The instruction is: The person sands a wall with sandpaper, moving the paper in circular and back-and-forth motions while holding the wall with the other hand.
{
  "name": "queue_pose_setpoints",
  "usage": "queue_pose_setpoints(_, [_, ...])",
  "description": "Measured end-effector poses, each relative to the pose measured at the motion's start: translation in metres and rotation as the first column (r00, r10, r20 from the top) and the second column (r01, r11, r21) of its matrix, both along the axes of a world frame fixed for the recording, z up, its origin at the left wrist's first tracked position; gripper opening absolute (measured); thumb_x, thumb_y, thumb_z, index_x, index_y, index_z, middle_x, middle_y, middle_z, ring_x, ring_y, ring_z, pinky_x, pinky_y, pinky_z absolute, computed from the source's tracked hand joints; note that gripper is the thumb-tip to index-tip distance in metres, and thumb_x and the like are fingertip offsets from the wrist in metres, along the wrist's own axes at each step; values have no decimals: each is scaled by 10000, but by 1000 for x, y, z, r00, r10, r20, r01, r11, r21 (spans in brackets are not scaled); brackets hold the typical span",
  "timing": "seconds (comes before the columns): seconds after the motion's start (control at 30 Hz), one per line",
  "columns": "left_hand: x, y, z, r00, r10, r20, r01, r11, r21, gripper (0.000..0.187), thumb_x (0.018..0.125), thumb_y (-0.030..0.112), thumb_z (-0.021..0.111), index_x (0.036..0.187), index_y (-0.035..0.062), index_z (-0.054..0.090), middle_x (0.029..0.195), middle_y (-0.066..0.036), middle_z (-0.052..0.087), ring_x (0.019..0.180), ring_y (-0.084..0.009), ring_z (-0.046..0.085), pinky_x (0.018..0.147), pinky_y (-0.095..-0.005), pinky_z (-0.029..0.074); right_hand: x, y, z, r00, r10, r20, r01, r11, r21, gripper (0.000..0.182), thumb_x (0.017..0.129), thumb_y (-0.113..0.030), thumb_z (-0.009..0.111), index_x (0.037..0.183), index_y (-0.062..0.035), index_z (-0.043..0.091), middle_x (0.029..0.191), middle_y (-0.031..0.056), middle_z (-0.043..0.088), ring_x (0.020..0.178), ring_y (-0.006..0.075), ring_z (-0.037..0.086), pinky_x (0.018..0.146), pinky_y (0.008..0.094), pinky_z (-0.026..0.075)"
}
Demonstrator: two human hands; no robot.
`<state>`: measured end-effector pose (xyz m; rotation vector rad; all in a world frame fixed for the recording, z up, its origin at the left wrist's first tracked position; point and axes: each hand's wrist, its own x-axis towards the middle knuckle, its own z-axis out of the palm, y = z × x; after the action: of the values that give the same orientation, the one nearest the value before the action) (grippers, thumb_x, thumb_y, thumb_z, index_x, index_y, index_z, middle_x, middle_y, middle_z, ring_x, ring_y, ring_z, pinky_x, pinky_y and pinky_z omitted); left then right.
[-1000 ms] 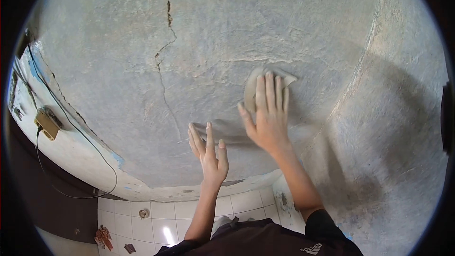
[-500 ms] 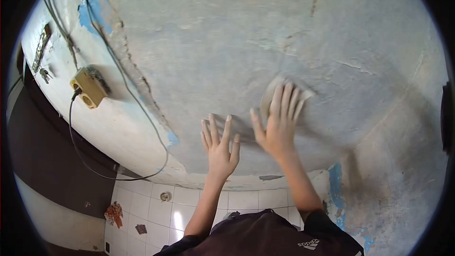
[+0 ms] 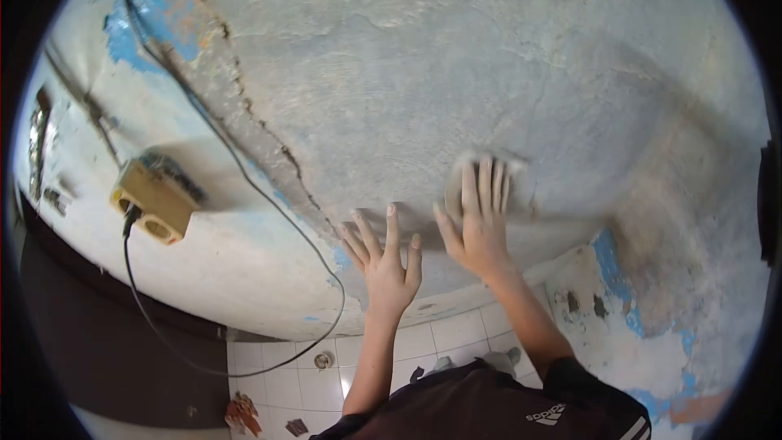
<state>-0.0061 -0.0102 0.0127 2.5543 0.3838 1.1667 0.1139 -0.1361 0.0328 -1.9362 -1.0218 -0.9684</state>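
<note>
"Thin, pale grey sheet with a rounded edge (image 3: 456,187): it lies against the rough grey plaster wall (image 3: 366,114), under your right hand (image 3: 482,232). Your four fingers are stretched flat over it, nearly side by side, and your thumb angles away to the left."

"Is your left hand (image 3: 387,273) holding anything?"

"Nothing that shows. Its fingers are spread wide beside the right hand; whether the fingertips touch the plaster, you can't tell from here."

"And the surfaces to your left?"

"A jagged, crumbly crack (image 3: 285,151) runs down the plaster, with a ragged patch of flaking blue paint (image 3: 155,12) near its upper end. On the smoother whitish wall, a boxy yellowish plastic socket block (image 3: 155,200) takes a black plug (image 3: 130,216), its thin dark cable (image 3: 138,289) looping down over glossy, square white floor tiles (image 3: 318,391)."
</note>
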Motion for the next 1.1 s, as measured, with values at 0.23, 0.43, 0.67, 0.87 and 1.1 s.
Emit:
queue_pose_setpoints(0.23, [-2,6,-11,998,-37,-58,37,999,0,628,990,381,585,1551,177,390,1626,-334,26,1454,-607,-93,1129,-701,-37,17,2,57,986,-59,157,50,997,58,653,981,-303,541,1531,-9,346,1583,288,281,1453,531,233,1157,650,177])
queue_pose_setpoints(0.43, [5,12,-25,996,-68,-62,68,998,0,618,1008,372,549,1565,184,359,1624,-335,-18,1418,-640,-165,1080,-756,-68,-28,5,-128,987,0,-161,-10,998,-60,650,933,-232,560,1512,-2,372,1546,298,322,1424,540,272,1168,627,192])
queue_pose_setpoints(0.67, [8,7,-34,989,-65,-136,66,998,5,628,1024,374,513,1585,181,307,1607,-349,-128,1392,-642,-236,1052,-775,-96,4,-20,-50,991,-76,-106,94,980,177,612,948,-178,528,1502,27,366,1540,310,322,1414,551,282,1167,618,225])
queue_pose_setpoints(0.87, [10,-2,-39,985,-90,-145,86,996,-30,641,1029,423,490,1588,177,296,1608,-346,-135,1384,-645,-252,1040,-785,-97,-34,10,-100,986,-50,-158,82,975,205,641,976,-179,526,1529,42,289,1560,319,277,1448,546,224,1181,626,182])
queue_pose_setpoints(1.1, [13,-12,-36,985,-118,-126,112,992,-53,634,1026,421,496,1584,182,311,1607,-334,-165,1378,-638,-274,1033,-795,-84,21,-25,-12,993,-71,-95,85,986,147,661,1035,-293,413,1545,71,204,1582,357,179,1466,559,140,1178,644,132])
